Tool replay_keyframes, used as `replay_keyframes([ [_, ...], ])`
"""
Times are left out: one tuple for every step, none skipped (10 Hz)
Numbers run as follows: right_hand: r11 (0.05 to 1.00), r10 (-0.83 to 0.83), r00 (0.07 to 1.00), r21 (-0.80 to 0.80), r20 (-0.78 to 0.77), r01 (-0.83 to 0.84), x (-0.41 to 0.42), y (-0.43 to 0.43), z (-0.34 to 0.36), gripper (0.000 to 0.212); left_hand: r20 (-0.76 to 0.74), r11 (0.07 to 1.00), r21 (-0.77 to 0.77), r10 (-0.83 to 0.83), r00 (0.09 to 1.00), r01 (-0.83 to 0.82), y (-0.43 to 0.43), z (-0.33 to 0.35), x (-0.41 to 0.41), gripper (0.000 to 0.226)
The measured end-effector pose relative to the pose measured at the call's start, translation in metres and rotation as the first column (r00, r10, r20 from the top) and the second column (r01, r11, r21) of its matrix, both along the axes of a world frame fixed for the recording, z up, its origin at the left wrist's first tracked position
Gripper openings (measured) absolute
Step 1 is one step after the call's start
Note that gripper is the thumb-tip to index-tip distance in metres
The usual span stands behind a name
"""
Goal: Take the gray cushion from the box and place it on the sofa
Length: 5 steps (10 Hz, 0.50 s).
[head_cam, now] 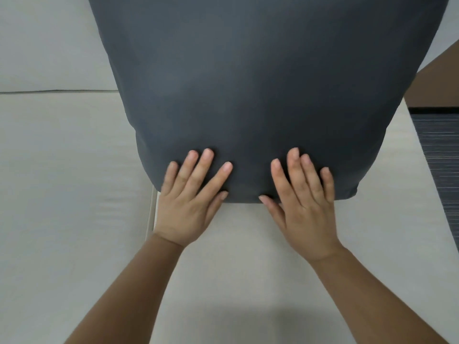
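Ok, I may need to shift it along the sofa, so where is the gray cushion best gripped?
Grip the gray cushion at its two near bottom corners, reaching in from the front edge, one hand per side. Both open hands already lie flat there, and the soft corners bunch easily on the sofa.

The large dark gray fabric cushion, smooth and plump, rests on the pale beige upholstered sofa, extending away from both flat palms.

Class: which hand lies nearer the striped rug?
The right hand; the rug lies at the right edge, while the left hand is farther away.
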State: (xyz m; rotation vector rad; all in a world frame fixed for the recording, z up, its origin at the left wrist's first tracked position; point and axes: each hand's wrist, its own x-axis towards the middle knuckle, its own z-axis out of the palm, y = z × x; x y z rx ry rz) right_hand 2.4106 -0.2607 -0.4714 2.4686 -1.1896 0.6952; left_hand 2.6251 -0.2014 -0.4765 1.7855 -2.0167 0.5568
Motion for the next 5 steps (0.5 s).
replay_keyframes([
  [1.0,-0.02,1.0,0.006,0.006,0.02,-0.026,-0.004,-0.003,0.075,-0.061,0.998,0.044,0.04,0.997,-0.038,0.021,-0.006,0.026,0.064],
  [0.988,-0.086,0.993,0.134,0.078,0.075,-0.042,-0.002,-0.001,0.074,-0.157,0.982,0.144,0.144,0.977,-0.122,0.037,-0.004,0.041,0.066],
  [0.956,-0.181,0.973,0.26,0.143,0.14,-0.048,0.006,0.008,0.065,-0.338,0.894,0.342,0.405,0.85,-0.29,0.046,0.011,0.04,0.062],
  [0.866,-0.382,0.897,0.425,0.223,0.264,-0.046,0.017,0.032,0.061,-0.491,0.774,0.502,0.623,0.609,-0.387,0.051,0.039,0.032,0.053],
  [0.78,-0.483,0.812,0.584,0.329,0.227,-0.026,0.04,0.069,0.053,-0.682,0.799,0.485,0.6,0.418,-0.355,0.049,0.082,0.012,0.043],
])
